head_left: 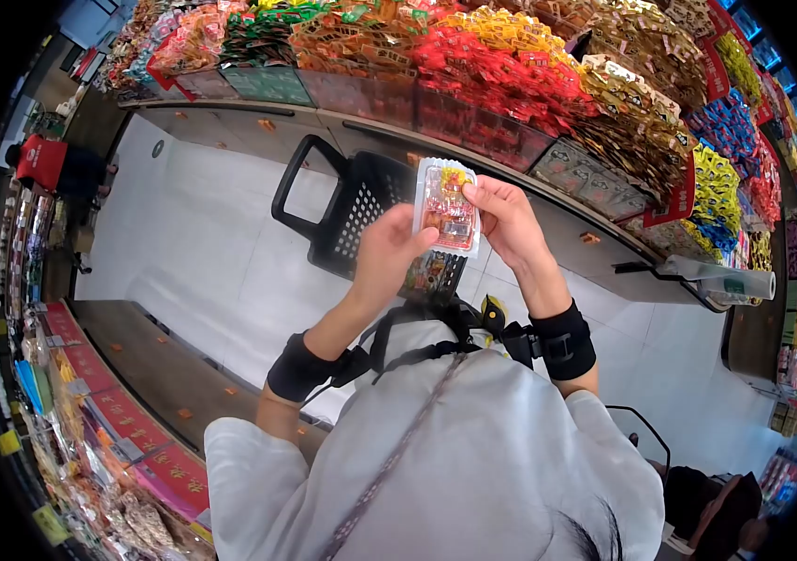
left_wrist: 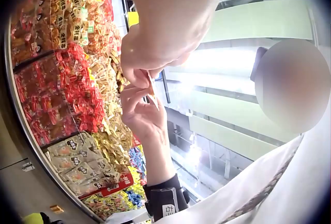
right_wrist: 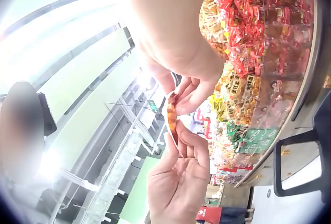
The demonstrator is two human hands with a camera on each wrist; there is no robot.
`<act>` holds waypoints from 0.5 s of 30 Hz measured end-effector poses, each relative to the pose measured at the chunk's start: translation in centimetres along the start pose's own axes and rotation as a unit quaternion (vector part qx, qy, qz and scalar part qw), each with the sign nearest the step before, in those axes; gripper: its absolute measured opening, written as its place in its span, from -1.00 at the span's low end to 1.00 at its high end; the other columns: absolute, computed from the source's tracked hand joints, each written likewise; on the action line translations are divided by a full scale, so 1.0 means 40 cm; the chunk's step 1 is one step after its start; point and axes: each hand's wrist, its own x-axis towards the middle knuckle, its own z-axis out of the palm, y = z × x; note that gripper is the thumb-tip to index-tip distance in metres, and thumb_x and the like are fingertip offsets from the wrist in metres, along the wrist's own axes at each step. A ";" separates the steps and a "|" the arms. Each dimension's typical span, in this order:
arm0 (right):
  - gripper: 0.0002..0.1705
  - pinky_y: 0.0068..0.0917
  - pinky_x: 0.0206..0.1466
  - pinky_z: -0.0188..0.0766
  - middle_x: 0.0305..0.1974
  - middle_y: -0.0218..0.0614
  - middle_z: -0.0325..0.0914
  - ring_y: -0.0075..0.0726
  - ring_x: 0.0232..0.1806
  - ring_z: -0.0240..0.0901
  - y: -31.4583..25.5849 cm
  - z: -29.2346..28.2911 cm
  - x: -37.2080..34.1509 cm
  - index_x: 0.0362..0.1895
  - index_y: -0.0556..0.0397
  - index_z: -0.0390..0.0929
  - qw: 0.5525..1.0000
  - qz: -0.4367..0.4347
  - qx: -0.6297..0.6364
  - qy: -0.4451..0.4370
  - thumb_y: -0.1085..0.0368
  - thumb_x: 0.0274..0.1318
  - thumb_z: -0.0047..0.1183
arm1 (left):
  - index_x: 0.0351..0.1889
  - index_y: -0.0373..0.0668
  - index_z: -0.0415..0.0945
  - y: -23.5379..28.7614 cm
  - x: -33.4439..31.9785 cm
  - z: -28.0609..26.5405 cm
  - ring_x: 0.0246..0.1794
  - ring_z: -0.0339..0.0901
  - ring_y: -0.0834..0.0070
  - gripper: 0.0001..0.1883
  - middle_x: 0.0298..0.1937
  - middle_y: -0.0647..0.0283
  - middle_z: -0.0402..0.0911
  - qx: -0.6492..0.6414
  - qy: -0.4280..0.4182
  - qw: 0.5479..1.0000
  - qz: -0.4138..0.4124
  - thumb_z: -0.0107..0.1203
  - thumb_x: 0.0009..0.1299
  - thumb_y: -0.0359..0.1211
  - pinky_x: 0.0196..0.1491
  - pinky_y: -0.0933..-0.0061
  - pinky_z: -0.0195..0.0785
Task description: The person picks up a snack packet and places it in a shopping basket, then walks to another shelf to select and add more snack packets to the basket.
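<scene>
Item: one sealed packet, red and yellow print on clear film with a pale crimped border. Held up at the chest, above the shopping basket, between both hands; clock directions in the head view are taken from it.

Grip: pinched at 8 o'clock by the left hand and at 3 o'clock by the right hand; both thumbs are laid on the printed face, fingers curled behind.

Handling, as judged: light; fairly stiff at the border, softer over the filled middle; film glossy, likely slightly slippery; crushable if squeezed at the centre. Best taken by the crimped edges, at opposite sides.

Worn items: a dark wristband on the left forearm and another on the right forearm.

Below, toward 9 o'clock: black shopping basket, perforated wall, looped handle; set on pale, glossy floor.

From 10 through 12 to 3 o'clock: display counter, stocked with wrapped goods, red packets near 1 o'clock. At 4 o'clock: clear plastic roll. At 8 o'clock: a second stocked shelf. Far off, at 9 to 10 o'clock: a person in red. Overhead, in the left wrist view: bright ceiling panels.
</scene>
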 end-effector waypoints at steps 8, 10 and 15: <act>-0.79 -0.68 -0.32 0.39 -0.36 -0.38 0.53 -0.63 -0.41 0.44 0.007 0.000 -0.006 -0.26 0.15 0.49 1.000 0.009 0.025 0.001 0.28 0.06 0.01 | -0.16 -0.32 0.39 0.008 -0.003 0.005 -0.26 0.44 0.66 -0.75 -0.26 0.27 0.53 -0.018 -0.007 1.000 -0.006 0.10 0.22 -0.45 -0.13 0.64 0.28; -0.75 -0.64 -0.27 0.38 -0.31 -0.35 0.52 -0.61 -0.35 0.43 0.009 -0.003 -0.009 -0.21 0.15 0.47 0.999 0.013 -0.027 0.014 0.24 0.09 -0.01 | -0.13 -0.32 0.37 0.000 -0.002 -0.003 -0.24 0.44 0.65 -0.74 -0.24 0.27 0.52 -0.018 -0.005 1.000 -0.019 0.08 0.24 -0.45 -0.12 0.63 0.28; -0.61 -0.52 -0.11 0.34 -0.13 -0.25 0.45 -0.53 -0.19 0.39 0.016 0.003 -0.018 -0.05 0.17 0.39 0.998 -0.029 0.026 -0.049 0.14 0.15 -0.09 | -0.01 -0.32 0.29 0.004 0.003 -0.013 -0.18 0.41 0.57 -0.67 -0.12 0.23 0.44 -0.187 -0.066 0.970 -0.139 0.00 0.28 -0.42 -0.09 0.50 0.29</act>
